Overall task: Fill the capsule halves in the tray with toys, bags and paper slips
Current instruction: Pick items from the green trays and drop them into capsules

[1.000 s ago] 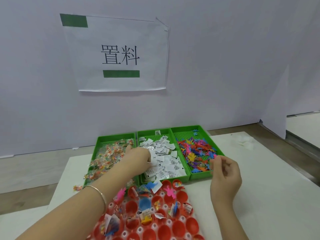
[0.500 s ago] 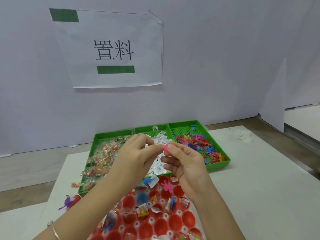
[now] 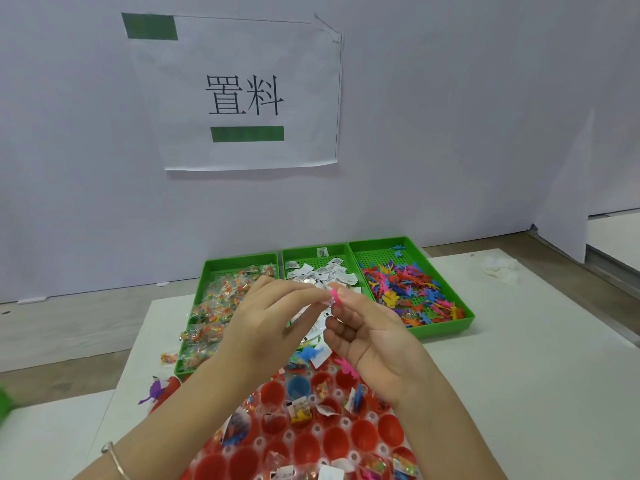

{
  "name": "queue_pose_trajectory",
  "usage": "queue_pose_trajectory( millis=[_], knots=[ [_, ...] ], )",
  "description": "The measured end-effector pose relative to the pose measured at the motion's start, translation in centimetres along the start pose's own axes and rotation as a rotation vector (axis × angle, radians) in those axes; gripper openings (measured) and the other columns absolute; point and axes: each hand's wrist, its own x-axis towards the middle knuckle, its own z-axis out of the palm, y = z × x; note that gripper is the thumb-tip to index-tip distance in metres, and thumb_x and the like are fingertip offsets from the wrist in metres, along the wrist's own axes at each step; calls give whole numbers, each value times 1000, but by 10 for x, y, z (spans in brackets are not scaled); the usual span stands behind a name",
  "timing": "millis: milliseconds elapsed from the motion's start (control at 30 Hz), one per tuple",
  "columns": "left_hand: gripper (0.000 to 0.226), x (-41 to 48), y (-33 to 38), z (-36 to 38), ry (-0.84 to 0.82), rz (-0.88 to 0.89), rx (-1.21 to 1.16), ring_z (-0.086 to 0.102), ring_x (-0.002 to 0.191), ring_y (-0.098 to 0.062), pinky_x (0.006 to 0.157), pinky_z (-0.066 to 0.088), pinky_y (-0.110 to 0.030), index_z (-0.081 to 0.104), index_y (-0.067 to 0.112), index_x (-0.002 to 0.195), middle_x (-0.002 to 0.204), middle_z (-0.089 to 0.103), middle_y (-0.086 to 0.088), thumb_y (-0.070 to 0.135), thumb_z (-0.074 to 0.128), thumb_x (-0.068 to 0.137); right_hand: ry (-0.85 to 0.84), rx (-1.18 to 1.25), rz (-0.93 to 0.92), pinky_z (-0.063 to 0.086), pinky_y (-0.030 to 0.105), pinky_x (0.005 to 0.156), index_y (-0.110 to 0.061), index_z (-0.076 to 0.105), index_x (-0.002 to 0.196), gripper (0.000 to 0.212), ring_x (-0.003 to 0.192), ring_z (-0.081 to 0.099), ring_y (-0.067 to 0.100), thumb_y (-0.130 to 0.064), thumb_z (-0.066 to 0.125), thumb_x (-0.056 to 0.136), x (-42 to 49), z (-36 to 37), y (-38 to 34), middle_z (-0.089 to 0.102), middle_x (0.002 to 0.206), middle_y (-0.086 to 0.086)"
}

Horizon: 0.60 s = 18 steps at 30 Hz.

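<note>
My left hand (image 3: 266,320) and my right hand (image 3: 367,337) meet in the air above the red capsule halves (image 3: 332,441) in their clear tray. Together their fingertips pinch a small pink toy (image 3: 335,295), with a bit of white paper showing at my left fingertips. Several capsule halves hold toys, bags or slips; others show only red. Behind the hands stand three green trays: small bags (image 3: 221,306) on the left, paper slips (image 3: 325,271) in the middle, coloured toys (image 3: 408,289) on the right.
A purple toy (image 3: 154,391) and a loose bag (image 3: 169,357) lie on the white table left of the capsule tray. A crumpled white tissue (image 3: 500,268) sits at the far right. A paper sign (image 3: 242,95) hangs on the wall behind.
A second ago my left hand was in the slip tray and my right held a toy by the toy tray. Both hands have come together over the capsules and stay joined there.
</note>
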Motion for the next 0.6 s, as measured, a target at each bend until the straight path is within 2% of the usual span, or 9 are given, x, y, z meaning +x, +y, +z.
queue_pose_trajectory(
  millis=[200,300,433,533,600],
  knots=[
    [17,-4,0,-1,-36,-70,-184,67,83,-12,65,54,-40,67,18,103,90,72,3,13,66,87,-78,-39,82,53,26,50,-7,76,84,18,62,65,18,-22,68,76,0,0,1,67,76,9],
    [19,-7,-2,-5,-123,-100,-213,66,88,-12,72,54,-40,70,16,105,96,71,5,13,66,87,-43,-40,58,53,23,47,-7,78,80,17,60,66,16,-19,67,74,2,-2,1,69,74,9],
    [30,-12,-4,-8,-176,-161,-176,61,89,0,81,49,-25,62,25,120,100,61,24,24,59,90,44,46,106,51,20,43,-5,78,78,17,60,69,17,-16,68,69,7,-2,6,70,74,10],
    [33,-13,-22,-12,-194,-424,-141,58,89,5,81,44,-11,57,33,123,104,55,33,34,56,90,115,108,124,51,18,42,-5,77,70,13,56,68,15,-14,68,68,10,-5,6,69,70,9],
    [30,-16,-46,-14,-329,-659,-21,55,89,2,83,47,-18,59,35,121,108,58,24,31,58,91,173,156,99,51,19,42,-4,76,70,12,54,66,15,-13,68,68,12,-9,3,67,67,8]
  ],
)
